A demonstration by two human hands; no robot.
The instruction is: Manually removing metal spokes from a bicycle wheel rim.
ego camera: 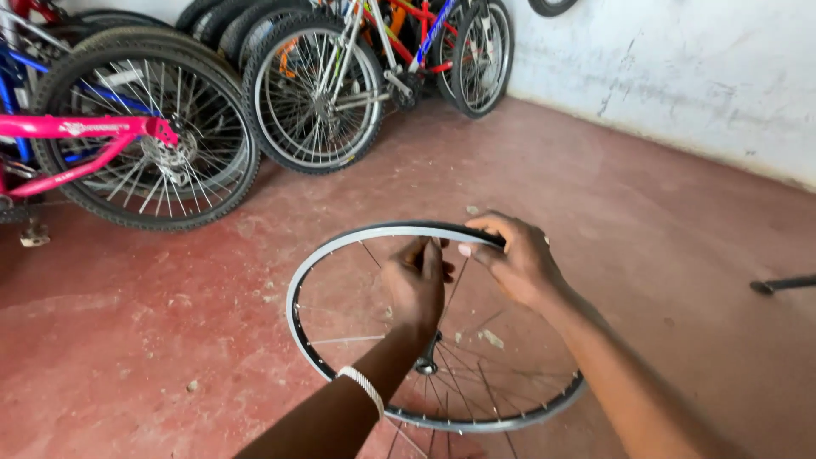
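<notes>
A bare bicycle wheel rim (316,257) with thin spokes and a hub (427,364) is held up over the red floor. My left hand (415,285) reaches through the spokes and pinches something small at the rim's top edge; what it pinches is hidden. My right hand (515,259) grips the top of the rim, where a black strip (442,229) lies along it. A white beaded bracelet (364,387) circles my left wrist.
Several bicycles lean along the back: a pink-framed one (85,136) at left, a white and red one (340,85) in the middle. A white wall (680,76) runs along the right. A dark bar (782,284) lies at the right edge.
</notes>
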